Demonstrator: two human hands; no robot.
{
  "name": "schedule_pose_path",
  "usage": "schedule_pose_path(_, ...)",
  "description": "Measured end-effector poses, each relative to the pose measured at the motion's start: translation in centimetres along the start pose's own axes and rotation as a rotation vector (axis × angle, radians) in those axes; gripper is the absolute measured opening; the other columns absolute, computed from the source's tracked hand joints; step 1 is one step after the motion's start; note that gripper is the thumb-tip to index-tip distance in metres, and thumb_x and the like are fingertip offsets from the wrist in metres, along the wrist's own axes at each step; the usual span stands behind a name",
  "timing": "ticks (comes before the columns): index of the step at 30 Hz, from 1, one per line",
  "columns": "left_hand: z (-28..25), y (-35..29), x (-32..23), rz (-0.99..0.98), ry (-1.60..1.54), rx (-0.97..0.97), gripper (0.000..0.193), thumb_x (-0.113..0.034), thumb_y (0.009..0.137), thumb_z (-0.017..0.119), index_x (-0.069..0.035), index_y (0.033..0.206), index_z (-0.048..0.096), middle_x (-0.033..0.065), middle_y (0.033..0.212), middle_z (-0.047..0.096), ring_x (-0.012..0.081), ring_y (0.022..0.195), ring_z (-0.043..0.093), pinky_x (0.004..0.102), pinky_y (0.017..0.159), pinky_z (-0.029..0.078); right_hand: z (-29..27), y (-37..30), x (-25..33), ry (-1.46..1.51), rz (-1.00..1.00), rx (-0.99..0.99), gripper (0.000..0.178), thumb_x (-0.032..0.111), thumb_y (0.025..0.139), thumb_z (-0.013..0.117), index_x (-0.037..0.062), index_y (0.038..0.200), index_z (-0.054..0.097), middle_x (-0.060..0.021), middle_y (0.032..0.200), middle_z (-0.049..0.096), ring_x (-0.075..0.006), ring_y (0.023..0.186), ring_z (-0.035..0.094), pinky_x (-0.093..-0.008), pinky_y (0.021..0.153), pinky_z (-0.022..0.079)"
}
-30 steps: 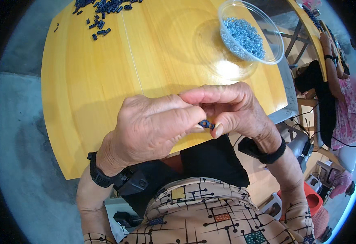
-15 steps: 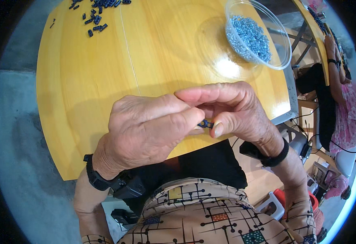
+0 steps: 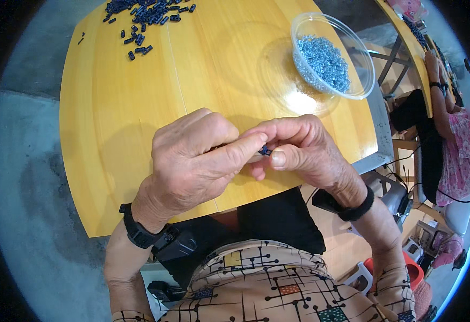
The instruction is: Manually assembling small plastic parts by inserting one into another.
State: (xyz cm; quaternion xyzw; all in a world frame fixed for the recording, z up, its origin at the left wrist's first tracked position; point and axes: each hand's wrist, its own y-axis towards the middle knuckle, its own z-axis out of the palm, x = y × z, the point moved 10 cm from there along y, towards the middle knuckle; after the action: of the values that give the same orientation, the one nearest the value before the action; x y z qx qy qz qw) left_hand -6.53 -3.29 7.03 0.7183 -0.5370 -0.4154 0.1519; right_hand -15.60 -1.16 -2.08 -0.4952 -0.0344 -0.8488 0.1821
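A small dark blue part [image 3: 265, 151] with a round opening is pinched between my two hands above the near half of the table. My left hand [image 3: 194, 153] is closed, thumb and fingertips at the left end of the part. From the other side, my right hand [image 3: 309, 150] grips it between thumb and curled fingers. Most of the part is covered by the fingertips. A heap of similar dark blue parts [image 3: 151, 12] lies at the far left of the table, with a few loose ones in front of it.
A clear round plastic bowl [image 3: 370, 80] of small shiny metal pieces [image 3: 323, 61] stands at the far right of the yellow wooden table [image 3: 111, 123]. Two tiny dark bits [image 3: 81, 38] lie near its left edge. Another person [image 3: 457, 150] works at a second table on the right.
Both hands stay on the dark blue part. My left fingers have shifted and now cover more of it. The view has moved slightly, showing more of the heap.
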Motion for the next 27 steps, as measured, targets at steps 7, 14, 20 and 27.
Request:
schedule_pose_path(7, 0.0, 0.0, 0.2, -0.011, -0.013, -0.027, 0.034, -0.001, 0.06, 0.074, -0.011, 0.093, 0.073, -0.0004, 0.066, 0.052, 0.0142, 0.053, 0.048, 0.0259, 0.045, 0.039, -0.3, 0.0, 0.5, -0.071, -0.044, -0.093, 0.026, 0.008, 0.084, 0.067, -0.0013, 0.107, 0.064, -0.0061, 0.09, 0.067, -0.0098, 0.079, 0.061, -0.0234, 0.074, 0.051)
schedule_pose_path(14, 0.1, -0.1, -0.7, 0.077, 0.023, 0.033, 0.033, -0.001, 0.059, 0.072, -0.008, 0.091, 0.072, -0.0012, 0.069, 0.054, 0.014, 0.053, 0.048, 0.0263, 0.045, 0.038, -0.3, -0.1, 0.8, -0.11, -0.065, -0.14, 0.026, 0.005, 0.082, 0.068, -0.0005, 0.107, 0.064, -0.0047, 0.091, 0.067, -0.0083, 0.085, 0.061, -0.0225, 0.078, 0.05)
schedule_pose_path(20, -0.2, -0.2, -1.4, 0.132, 0.085, 0.016, 0.034, -0.001, 0.057, 0.071, -0.006, 0.09, 0.071, -0.0019, 0.072, 0.054, 0.0138, 0.055, 0.047, 0.0262, 0.046, 0.037, -0.1, 0.0, 0.2, -0.044, -0.016, -0.076, 0.027, 0.007, 0.084, 0.067, -0.0012, 0.109, 0.063, -0.0049, 0.091, 0.066, -0.0088, 0.084, 0.061, -0.0229, 0.078, 0.05)
schedule_pose_path(27, -0.4, -0.3, -1.3, 0.127, 0.056, -0.005, 0.038, -0.001, 0.055, 0.07, -0.005, 0.093, 0.071, -0.0021, 0.075, 0.058, 0.0143, 0.055, 0.048, 0.026, 0.047, 0.038, 0.5, -0.1, 0.3, -0.021, -0.007, -0.072, 0.032, 0.013, 0.086, 0.065, -0.0029, 0.113, 0.06, -0.0062, 0.095, 0.065, -0.0102, 0.085, 0.06, -0.0246, 0.079, 0.049)
